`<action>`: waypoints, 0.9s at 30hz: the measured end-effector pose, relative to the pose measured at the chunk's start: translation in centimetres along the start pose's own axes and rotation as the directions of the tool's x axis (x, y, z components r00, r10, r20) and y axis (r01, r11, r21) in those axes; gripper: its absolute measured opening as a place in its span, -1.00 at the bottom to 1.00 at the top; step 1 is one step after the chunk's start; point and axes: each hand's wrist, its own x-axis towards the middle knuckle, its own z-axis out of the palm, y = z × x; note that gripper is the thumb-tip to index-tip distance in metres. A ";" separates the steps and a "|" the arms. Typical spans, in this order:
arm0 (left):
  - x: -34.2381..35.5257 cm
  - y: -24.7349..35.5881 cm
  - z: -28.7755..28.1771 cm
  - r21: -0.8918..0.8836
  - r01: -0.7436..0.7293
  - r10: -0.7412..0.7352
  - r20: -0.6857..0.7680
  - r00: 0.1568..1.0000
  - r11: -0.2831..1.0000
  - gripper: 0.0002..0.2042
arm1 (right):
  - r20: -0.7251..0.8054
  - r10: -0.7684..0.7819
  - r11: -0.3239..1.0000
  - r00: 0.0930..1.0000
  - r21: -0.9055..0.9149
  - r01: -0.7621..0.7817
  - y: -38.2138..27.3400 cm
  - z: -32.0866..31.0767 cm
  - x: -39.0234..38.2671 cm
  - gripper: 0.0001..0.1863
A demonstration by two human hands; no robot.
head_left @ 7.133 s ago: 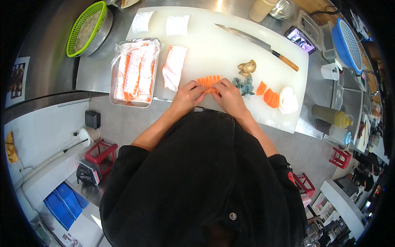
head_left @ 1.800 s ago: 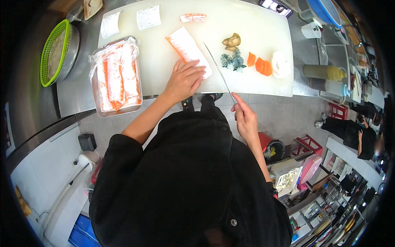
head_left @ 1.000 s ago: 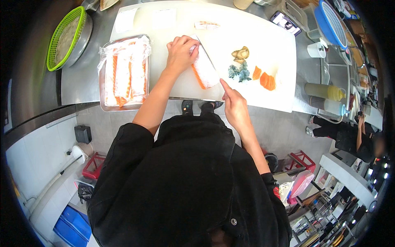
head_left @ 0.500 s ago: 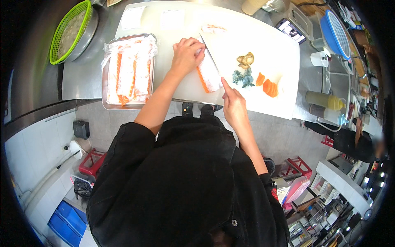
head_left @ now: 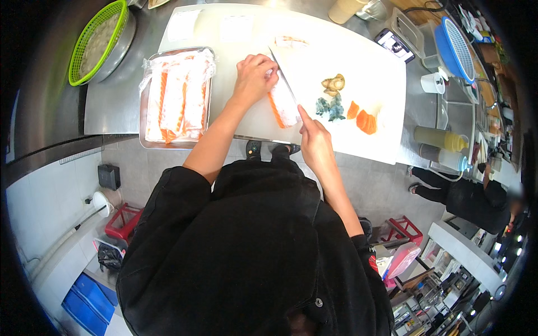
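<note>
My left hand presses curled fingers onto the upper part of a pale-skinned salmon block lying slanted on the white cutting board. My right hand holds a long knife, index finger stretched along it, with the blade lying along the block's right side. Left of my hands, a steel tray holds several salmon pieces under crumpled plastic. Beyond the knife tip lies a small pale strip. Brown pieces, blue-grey pieces and orange slices sit on the right.
A green colander in a steel bowl stands left. A phone, blue basket, white cup and squeeze bottles line the right. A co-worker is at far right. Red stools stand below.
Since 1.8 seconds ago my left hand moved up the salmon and the knife came alongside it. The small strip appeared at the back after 7.1 seconds ago. The last half second shows little movement.
</note>
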 end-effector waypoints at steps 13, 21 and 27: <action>-0.1 -0.1 -0.5 -0.044 0.002 -0.003 -0.011 1.000 0.999 -0.88 | 0.007 -0.014 1.000 1.000 0.001 0.014 0.5 0.1 -0.7 -0.37; -0.4 -0.1 -0.6 -0.008 0.015 -0.015 -0.013 1.000 1.000 -0.85 | 0.008 -0.041 0.999 0.999 0.020 0.041 0.5 -0.2 -1.9 -0.36; -0.5 0.0 -1.0 -0.045 0.023 -0.023 0.013 1.000 0.999 -0.85 | -0.014 -0.045 0.999 0.999 0.009 0.045 0.3 0.9 0.1 -0.36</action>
